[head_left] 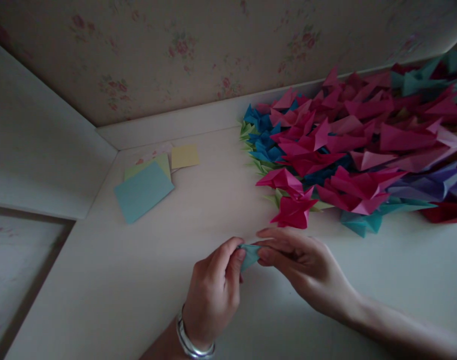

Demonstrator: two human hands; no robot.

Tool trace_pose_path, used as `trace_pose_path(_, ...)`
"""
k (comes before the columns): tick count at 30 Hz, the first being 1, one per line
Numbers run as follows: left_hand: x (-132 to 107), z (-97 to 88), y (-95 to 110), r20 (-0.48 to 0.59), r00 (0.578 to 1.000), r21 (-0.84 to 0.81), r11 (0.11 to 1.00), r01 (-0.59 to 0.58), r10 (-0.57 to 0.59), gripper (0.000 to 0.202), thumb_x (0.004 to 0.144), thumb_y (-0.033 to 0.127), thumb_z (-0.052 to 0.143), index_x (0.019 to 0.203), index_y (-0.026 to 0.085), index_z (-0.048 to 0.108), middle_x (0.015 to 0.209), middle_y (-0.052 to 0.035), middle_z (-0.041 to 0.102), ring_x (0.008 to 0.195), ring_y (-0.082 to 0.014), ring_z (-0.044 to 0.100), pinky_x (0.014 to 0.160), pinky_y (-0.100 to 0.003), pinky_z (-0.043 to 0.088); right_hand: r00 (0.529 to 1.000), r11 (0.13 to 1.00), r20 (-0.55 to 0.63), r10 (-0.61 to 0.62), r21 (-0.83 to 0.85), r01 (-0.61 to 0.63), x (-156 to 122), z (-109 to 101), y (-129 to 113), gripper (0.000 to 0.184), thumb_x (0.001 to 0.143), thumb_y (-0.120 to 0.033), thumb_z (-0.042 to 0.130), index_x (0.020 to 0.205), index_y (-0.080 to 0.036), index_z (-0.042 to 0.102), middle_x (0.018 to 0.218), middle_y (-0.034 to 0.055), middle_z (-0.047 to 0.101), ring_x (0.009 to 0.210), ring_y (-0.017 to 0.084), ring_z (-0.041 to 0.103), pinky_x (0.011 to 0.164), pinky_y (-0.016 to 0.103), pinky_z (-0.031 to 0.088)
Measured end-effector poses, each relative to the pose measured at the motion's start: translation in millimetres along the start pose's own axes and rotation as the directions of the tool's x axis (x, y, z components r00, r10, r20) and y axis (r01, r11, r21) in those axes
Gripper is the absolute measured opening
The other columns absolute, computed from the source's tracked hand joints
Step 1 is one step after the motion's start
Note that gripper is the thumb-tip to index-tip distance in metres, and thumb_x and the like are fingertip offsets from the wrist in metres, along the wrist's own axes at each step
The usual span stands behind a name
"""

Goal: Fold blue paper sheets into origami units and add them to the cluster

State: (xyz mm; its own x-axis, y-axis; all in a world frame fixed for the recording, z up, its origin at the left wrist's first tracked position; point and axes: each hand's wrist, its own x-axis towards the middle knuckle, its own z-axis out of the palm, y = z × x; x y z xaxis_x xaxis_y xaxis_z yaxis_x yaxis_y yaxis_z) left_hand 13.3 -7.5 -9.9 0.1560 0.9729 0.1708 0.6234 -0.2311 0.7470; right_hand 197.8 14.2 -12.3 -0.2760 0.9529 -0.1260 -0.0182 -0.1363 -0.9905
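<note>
Between my two hands is a small folded piece of teal origami paper (250, 256), held just above the white tabletop. My left hand (215, 285), with a silver bracelet at the wrist, pinches its left side between thumb and fingers. The right side of the paper sits in a pinch of my right hand (303, 260), whose upper fingers are partly stretched. My fingers cover much of the folded paper, so its full shape is hidden. Nearest beyond my right hand lies a magenta folded paper piece (294, 210).
A large heap of folded paper pieces (356, 135) in pink, blue, green, purple and teal fills the right, against the wall. At left lie a light blue paper sheet (144, 192), a green sheet and a small yellow sheet (185, 156). A white panel (37, 130) borders the table's left.
</note>
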Motion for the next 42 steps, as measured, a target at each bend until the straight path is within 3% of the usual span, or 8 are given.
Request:
trace_pose_path(3,-0.8,2.7,3.2,0.009,0.998,0.003,0.998,0.057,-0.057,0.022,0.101,0.025,0.045,0.11,0.015,0.063,0.061,0.0009,0.064,0.048,-0.0144,0.062,0.051,-0.023,0.049,1.0,0.998,-0.001,0.009,-0.064,-0.009,2.5,0.2,-1.5,0.01,0.089,-0.027,0.068,0.086,-0.02,0.075,0.076,0.0032,0.074,0.07,0.017,0.069,0.062,0.024,0.054)
trace_pose_path(7,-1.4,4.8,7.5,0.133,0.975,-0.074,0.979,0.187,-0.176,0.03,0.103,0.034,0.043,0.124,0.016,0.053,0.067,0.0007,0.066,0.058,-0.0162,0.066,0.056,-0.024,0.049,0.997,0.998,-0.034,0.065,0.029,-0.064,6.2,0.5,-2.6,0.012,0.086,-0.031,0.072,0.084,-0.019,0.075,0.074,0.0029,0.073,0.07,0.016,0.068,0.063,0.023,0.054)
trace_pose_path(12,0.4,7.7,9.0,0.203,0.965,-0.064,0.982,0.18,-0.164,0.027,0.104,0.034,0.038,0.086,0.021,0.055,0.059,0.0035,0.056,0.051,-0.0143,0.057,0.053,-0.024,0.04,0.991,0.991,-0.068,0.117,0.08,-0.111,8.4,2.6,-2.8,0.013,0.082,-0.032,0.076,0.08,-0.019,0.076,0.069,0.0014,0.072,0.066,0.014,0.067,0.059,0.021,0.052)
trace_pose_path(20,2.4,4.5,10.0,0.242,0.952,-0.131,0.966,0.223,-0.187,0.03,0.105,0.034,0.034,0.084,0.022,0.052,0.065,0.0019,0.059,0.058,-0.0149,0.06,0.058,-0.024,0.044,0.989,0.991,-0.097,0.109,0.093,-0.1,7.0,3.2,-3.6,0.011,0.077,-0.029,0.079,0.076,-0.02,0.075,0.069,0.0002,0.075,0.064,0.014,0.07,0.057,0.019,0.054)
trace_pose_path(26,1.6,8.6,4.6,0.199,0.975,-0.06,0.991,0.116,-0.102,0.02,0.104,0.031,0.038,0.111,0.022,0.054,0.1,-0.0072,0.076,0.09,-0.0228,0.074,0.078,-0.031,0.054,0.995,0.991,-0.084,-0.045,-0.128,0.034,5.4,3.3,3.5,0.011,0.082,-0.031,0.077,0.08,-0.02,0.078,0.073,0.0029,0.078,0.064,0.017,0.071,0.057,0.023,0.055)
trace_pose_path(32,-1.6,11.1,2.0,0.159,0.987,0.024,0.999,-0.027,0.023,0.019,0.103,0.022,0.036,0.109,0.022,0.054,0.087,-0.006,0.076,0.075,-0.0232,0.075,0.065,-0.03,0.055,0.993,0.973,-0.036,-0.11,-0.205,0.101,1.0,3.9,6.5,0.01,0.085,-0.03,0.075,0.082,-0.021,0.079,0.073,0.0033,0.079,0.06,0.016,0.069,0.052,0.024,0.052)
trace_pose_path(37,-3.2,8.9,1.3,0.181,0.982,0.05,0.997,-0.059,0.049,0.02,0.104,0.022,0.034,0.103,0.021,0.054,0.076,-0.0049,0.074,0.066,-0.0226,0.075,0.059,-0.029,0.054,0.999,0.993,-0.037,-0.034,-0.111,0.03,2.7,3.5,1.9,0.012,0.081,-0.03,0.078,0.076,-0.019,0.077,0.067,0.0025,0.077,0.06,0.016,0.069,0.053,0.022,0.052)
trace_pose_path(42,-4.8,11.4,-2.7,0.229,0.968,0.062,0.992,-0.115,0.098,0.019,0.104,0.032,0.041,0.117,0.021,0.049,0.095,-0.0081,0.078,0.079,-0.0257,0.078,0.067,-0.034,0.06,0.999,0.995,-0.002,0.034,-0.089,-0.034,8.6,0.7,2.3,0.017,0.081,-0.033,0.078,0.074,-0.018,0.075,0.069,0.0027,0.074,0.063,0.015,0.068,0.057,0.023,0.052)
